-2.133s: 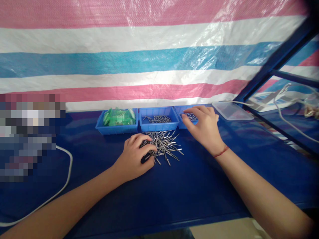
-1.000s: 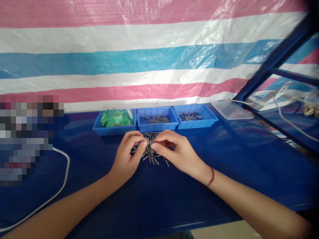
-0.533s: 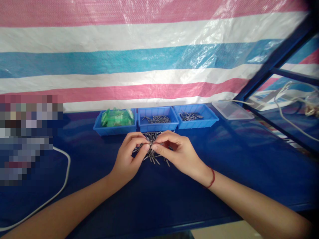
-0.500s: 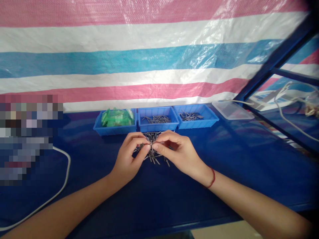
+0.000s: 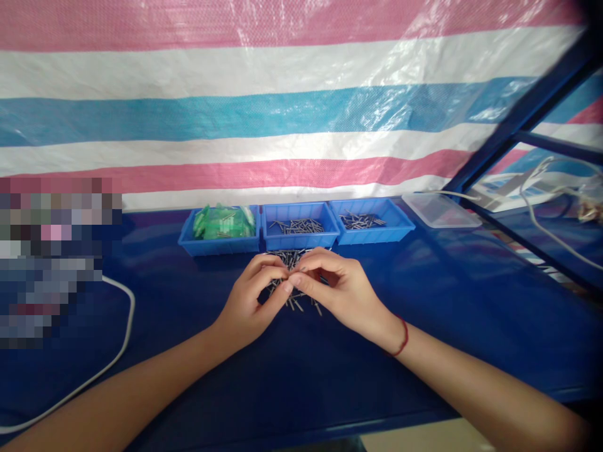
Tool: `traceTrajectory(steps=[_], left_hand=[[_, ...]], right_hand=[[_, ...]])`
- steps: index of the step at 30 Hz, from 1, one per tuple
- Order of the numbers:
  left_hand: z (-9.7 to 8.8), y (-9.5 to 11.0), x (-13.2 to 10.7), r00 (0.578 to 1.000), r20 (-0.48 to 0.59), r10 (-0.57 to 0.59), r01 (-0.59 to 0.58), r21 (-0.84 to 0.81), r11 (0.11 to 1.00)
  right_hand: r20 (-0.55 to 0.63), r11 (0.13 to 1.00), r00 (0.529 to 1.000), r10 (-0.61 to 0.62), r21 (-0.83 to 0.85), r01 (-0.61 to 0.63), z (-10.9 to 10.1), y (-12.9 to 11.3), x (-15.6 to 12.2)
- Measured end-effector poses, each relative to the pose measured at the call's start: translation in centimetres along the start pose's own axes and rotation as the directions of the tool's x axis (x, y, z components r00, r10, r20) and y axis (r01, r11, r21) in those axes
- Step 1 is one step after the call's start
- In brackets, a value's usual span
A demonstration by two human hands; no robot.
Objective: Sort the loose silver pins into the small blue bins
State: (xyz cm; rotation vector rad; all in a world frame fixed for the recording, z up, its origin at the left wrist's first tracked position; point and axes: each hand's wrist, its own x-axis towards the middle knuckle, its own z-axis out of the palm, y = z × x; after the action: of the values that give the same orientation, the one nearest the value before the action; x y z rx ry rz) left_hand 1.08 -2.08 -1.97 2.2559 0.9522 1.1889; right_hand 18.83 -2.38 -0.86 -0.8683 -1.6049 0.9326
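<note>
A loose pile of small metal pins (image 5: 288,257) lies on the dark blue table (image 5: 330,364), just in front of three blue trays. Over that pile my left hand (image 5: 249,300) and my right hand (image 5: 336,290) meet fingertip to fingertip. Both hands are closed in a pinch on a small metal pin between them; the pin itself is mostly hidden by the fingers. A red string circles my right wrist.
The left blue tray (image 5: 217,243) holds green packets; the middle tray (image 5: 299,238) and right tray (image 5: 374,233) hold metal pins. A clear plastic lid (image 5: 440,209) lies right of them. A white cable (image 5: 101,367) curves at left. A striped tarp hangs behind; a blue frame stands at right.
My right hand came back from the right tray to the pile and met my left hand in a pinch. Over the last second both hands hardly shifted.
</note>
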Motion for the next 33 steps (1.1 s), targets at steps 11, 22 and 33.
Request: traceTrajectory(steps=[11,22,33], left_hand=[[0.05,-0.11,-0.02,1.000,-0.027,-0.012,0.012,-0.014,1.000],[-0.06,-0.48,-0.51,0.997,-0.070,-0.046,0.044,-0.032,0.999],[-0.16,-0.22,-0.35,0.995,-0.091,-0.040,0.038,-0.025,0.999]], right_hand=[[0.013,1.000,1.000,-0.003,0.011,0.002,-0.15,0.07,-0.05],[0.043,0.999,0.998,0.036,-0.003,-0.036,-0.35,-0.09,-0.01],[0.193,0.995,0.981,-0.004,-0.095,0.023,-0.42,0.27,0.29]])
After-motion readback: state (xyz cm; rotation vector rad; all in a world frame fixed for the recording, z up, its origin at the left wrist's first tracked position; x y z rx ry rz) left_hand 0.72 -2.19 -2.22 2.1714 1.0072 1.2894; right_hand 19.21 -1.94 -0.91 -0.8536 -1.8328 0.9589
